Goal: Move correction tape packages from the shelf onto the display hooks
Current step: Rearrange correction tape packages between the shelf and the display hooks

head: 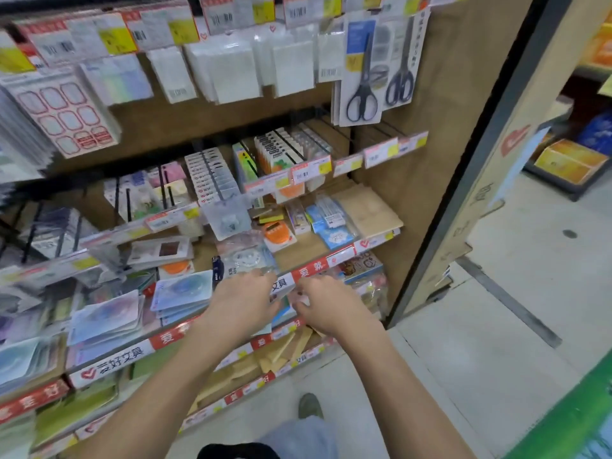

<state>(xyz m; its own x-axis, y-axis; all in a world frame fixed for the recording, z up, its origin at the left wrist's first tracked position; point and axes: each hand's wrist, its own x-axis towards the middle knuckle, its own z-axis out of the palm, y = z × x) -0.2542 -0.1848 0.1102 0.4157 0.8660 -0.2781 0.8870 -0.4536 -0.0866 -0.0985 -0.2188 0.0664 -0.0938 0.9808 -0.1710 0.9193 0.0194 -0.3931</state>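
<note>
Both hands at the shelf's front edge

The left hand [243, 299] and right hand [326, 304], fingers curled, reach at blurred correction tape packages [246, 260] on the shelf [311, 271]; I cannot tell their grip. Display hooks [212, 175] hang above.

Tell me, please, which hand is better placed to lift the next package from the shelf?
Left hand: its fingers already touch the clear package at the shelf edge; the right hand sits lower.
</note>
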